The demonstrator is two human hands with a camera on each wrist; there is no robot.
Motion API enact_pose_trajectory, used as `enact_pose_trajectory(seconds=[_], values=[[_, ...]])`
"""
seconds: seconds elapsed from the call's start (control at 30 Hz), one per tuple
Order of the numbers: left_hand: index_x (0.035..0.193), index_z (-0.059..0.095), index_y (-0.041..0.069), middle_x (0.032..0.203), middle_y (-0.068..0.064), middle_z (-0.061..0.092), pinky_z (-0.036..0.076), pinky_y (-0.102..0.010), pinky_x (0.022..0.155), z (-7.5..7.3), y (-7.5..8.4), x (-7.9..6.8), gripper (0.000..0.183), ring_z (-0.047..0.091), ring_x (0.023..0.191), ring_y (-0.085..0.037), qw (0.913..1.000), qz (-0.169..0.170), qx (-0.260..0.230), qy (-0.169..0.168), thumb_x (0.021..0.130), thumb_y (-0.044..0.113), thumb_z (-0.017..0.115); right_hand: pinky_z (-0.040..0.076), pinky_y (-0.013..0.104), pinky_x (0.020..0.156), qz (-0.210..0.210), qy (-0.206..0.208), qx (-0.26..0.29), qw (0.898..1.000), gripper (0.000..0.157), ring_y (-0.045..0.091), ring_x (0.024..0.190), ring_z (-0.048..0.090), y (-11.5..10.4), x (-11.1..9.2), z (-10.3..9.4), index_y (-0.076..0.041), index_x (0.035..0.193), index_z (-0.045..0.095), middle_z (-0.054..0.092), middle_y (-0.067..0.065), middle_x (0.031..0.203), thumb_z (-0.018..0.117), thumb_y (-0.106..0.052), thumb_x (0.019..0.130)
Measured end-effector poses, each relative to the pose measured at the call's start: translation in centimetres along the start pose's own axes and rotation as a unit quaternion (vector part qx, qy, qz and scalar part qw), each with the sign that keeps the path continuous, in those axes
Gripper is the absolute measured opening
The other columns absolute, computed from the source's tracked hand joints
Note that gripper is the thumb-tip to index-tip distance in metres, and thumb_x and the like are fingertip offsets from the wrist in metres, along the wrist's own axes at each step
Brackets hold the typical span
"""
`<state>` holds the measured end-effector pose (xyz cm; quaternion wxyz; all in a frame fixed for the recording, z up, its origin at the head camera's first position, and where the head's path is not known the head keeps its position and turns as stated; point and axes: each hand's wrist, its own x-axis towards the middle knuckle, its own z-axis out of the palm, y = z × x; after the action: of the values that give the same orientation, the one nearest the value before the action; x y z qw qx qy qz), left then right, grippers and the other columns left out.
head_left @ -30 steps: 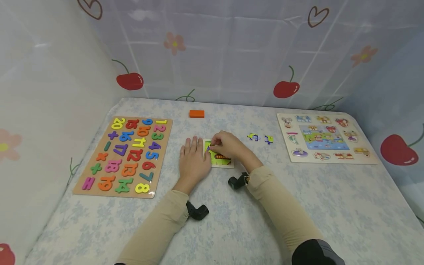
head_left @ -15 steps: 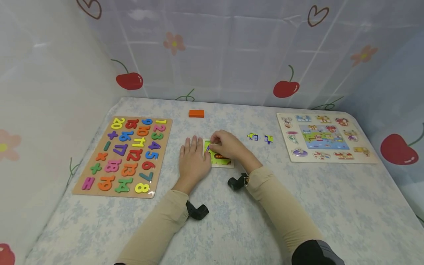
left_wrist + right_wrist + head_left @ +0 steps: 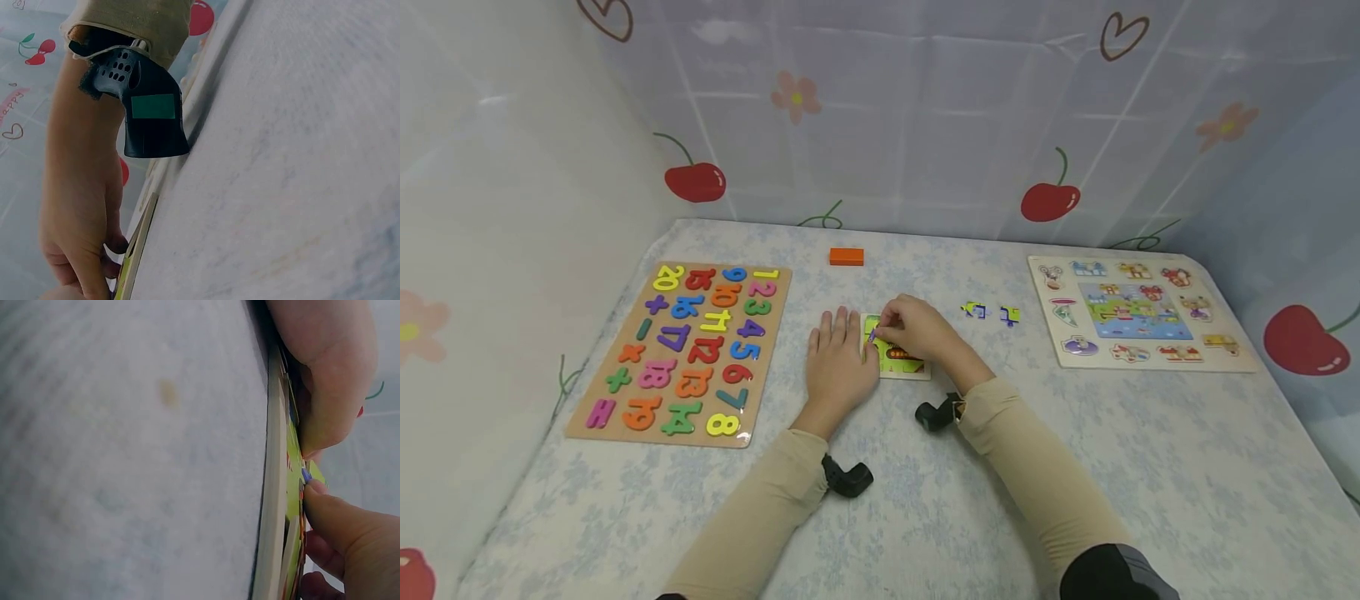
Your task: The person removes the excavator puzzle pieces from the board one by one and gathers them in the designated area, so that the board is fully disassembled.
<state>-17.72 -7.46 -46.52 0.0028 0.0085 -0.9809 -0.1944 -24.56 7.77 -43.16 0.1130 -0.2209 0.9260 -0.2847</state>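
A small jigsaw board (image 3: 904,374) with a lime-green picture lies on the table between both hands. My left hand (image 3: 841,367) lies flat over its left side, fingers straight and pointing away, thumb along the picture. From the right, my right hand (image 3: 916,328) bends over the board and pinches a small green and purple puzzle piece (image 3: 315,472) between thumb and finger. The piece is tilted up at the picture's surface, close to the left thumb. Two loose puzzle pieces, one (image 3: 975,310) beside the other (image 3: 1010,316), lie right of the right hand.
A number board (image 3: 688,431) with coloured digits and signs lies at the left. At the back stands an orange block (image 3: 847,257). A pale picture board (image 3: 1221,358) lies at the right. A printed curtain (image 3: 910,125) hangs behind the table.
Hardly anything moves. The right fingers shift very slightly at the piece, while the left hand stays on the board and the loose pieces lie where they were.
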Motion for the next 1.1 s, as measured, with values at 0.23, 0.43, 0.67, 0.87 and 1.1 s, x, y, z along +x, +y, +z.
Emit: enact_pose_trajectory(seconds=[0.23,0.43,0.67,0.87,1.1], values=[[0.159,0.023,0.012,0.167,-0.007,0.017,0.006,-0.049,0.126,0.0,0.2,0.1,0.064,0.005,0.156,-0.028,1.0000,0.001,0.001,-0.002,0.103,0.042,0.030,0.049,0.033,0.077,0.004,0.015,0.001,1.000,0.017,0.017,0.083,0.057,0.1,0.4,0.0,-0.015,0.106,0.067,0.063,0.001,0.096,0.066,-0.029,0.096],[0.159,0.023,0.012,0.167,-0.007,0.017,0.007,-0.050,0.126,-0.1,0.2,0.2,0.064,0.005,0.156,-0.029,1.0000,0.003,0.001,0.001,0.103,0.042,0.030,0.047,0.033,0.076,-0.008,0.000,-0.017,1.000,0.035,0.018,0.085,0.054,0.1,0.6,-0.1,-0.014,0.128,0.065,0.061,0.002,0.101,0.065,-0.030,0.097],[0.159,0.023,0.011,0.167,-0.008,0.017,0.007,-0.050,0.126,0.1,-0.1,0.3,0.064,0.006,0.156,-0.029,1.0000,0.004,0.007,0.005,0.103,0.043,0.030,0.050,0.036,0.085,-0.008,0.002,-0.016,1.000,0.032,0.020,0.093,0.055,0.0,0.8,0.0,-0.014,0.123,0.066,0.058,0.004,0.107,0.065,-0.030,0.096],[0.159,0.024,0.011,0.167,-0.008,0.018,0.008,-0.050,0.126,0.0,0.0,0.1,0.064,0.007,0.156,-0.030,1.0000,0.004,0.000,0.002,0.103,0.042,0.031,0.053,0.037,0.088,0.016,0.013,0.066,0.998,0.023,0.019,0.098,0.061,0.0,0.8,0.1,-0.015,0.113,0.064,0.063,0.003,0.110,0.070,-0.025,0.093],[0.159,0.023,0.011,0.167,-0.008,0.017,0.006,-0.050,0.126,0.1,0.0,0.0,0.065,0.005,0.156,-0.030,1.0000,0.001,-0.003,0.002,0.103,0.042,0.031,0.052,0.030,0.068,0.046,0.027,0.143,0.988,0.018,0.019,0.081,0.061,0.7,0.3,-1.2,-0.018,0.110,0.061,0.064,0.003,0.106,0.067,-0.024,0.095]])
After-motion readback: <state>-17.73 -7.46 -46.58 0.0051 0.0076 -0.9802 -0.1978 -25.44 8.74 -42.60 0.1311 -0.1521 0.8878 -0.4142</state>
